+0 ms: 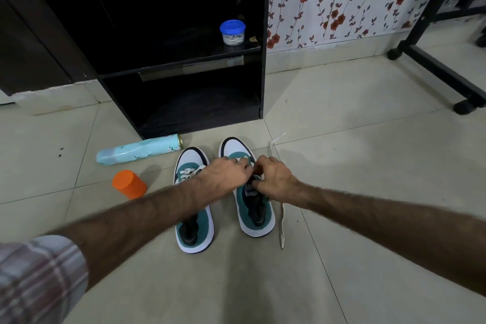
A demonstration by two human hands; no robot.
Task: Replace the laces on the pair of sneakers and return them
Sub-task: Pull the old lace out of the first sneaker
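— Both hands work at the right sneaker (252,208): the left hand (226,173) and right hand (273,179) have fingers curled together over its eyelets, apparently pinching the lace (282,223) there, though the pinch itself is hidden behind the knuckles.

— Where do the shoes sit?

— On the floor (368,166), side by side, toes toward twelve o'clock. The left sneaker (192,205) is at nine o'clock of the one being laced, nearly touching it.

— How far along?

— I'd judge past halfway. The left sneaker shows a lace woven across its front, so it looks finished. On the right one a cream lace trails loose on the tiles at three o'clock, one end by the toe, one by the heel. Threading, tying and returning the pair remain, maybe to the cabinet (184,60) at twelve.

— Counts?

— Two sneakers, two hands, one loose lace visible. Also one spray can (139,151) lying at ten o'clock, one orange tub (128,183) at nine, one blue-lidded jar (232,32) on the shelf.
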